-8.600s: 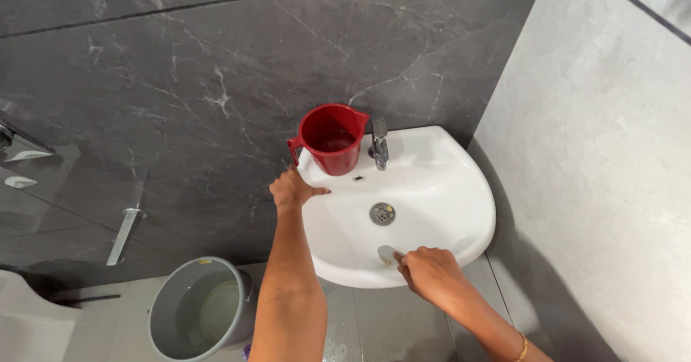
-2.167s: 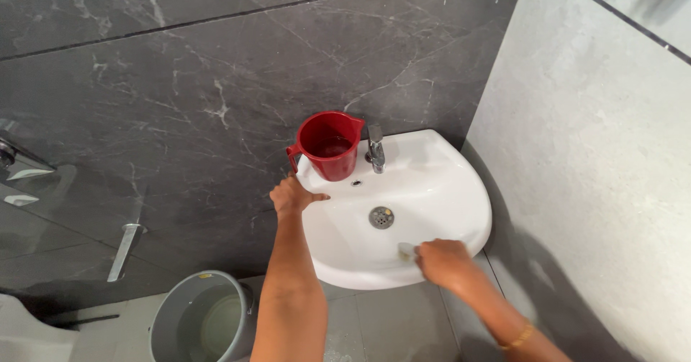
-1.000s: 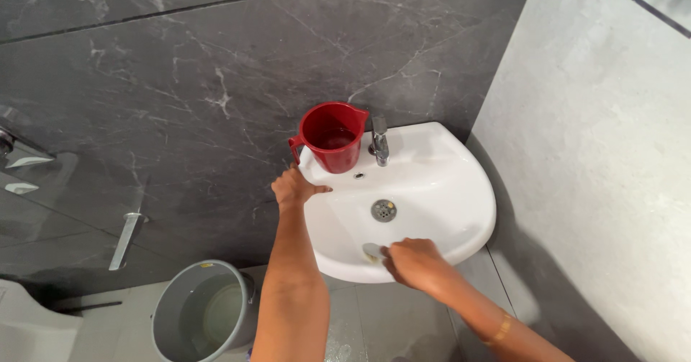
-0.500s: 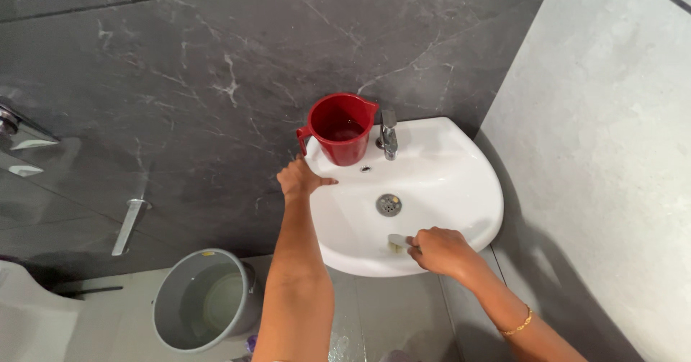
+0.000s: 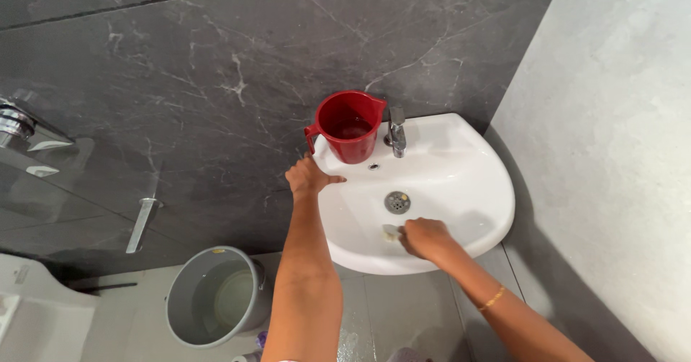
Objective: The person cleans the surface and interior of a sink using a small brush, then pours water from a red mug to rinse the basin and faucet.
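Note:
A white wall-mounted sink (image 5: 475, 168) sits against a dark marble wall. My right hand (image 5: 426, 237) grips a small pale scrub pad (image 5: 391, 232) and presses it against the inside of the basin, just below the metal drain (image 5: 396, 202). My left hand (image 5: 308, 178) rests flat on the sink's left rim, fingers apart, holding nothing. A red plastic jug (image 5: 350, 127) stands on the back left of the sink, beside the chrome tap (image 5: 396, 132).
A grey bucket (image 5: 216, 306) with some water stands on the tiled floor at lower left. Chrome fittings (image 5: 21, 133) stick out of the dark wall at left. A light grey wall (image 5: 612, 153) closes the right side.
My right hand with the pad has slid back and forth along the basin's front; it now sits slightly closer to the drain. The left hand stays on the rim.

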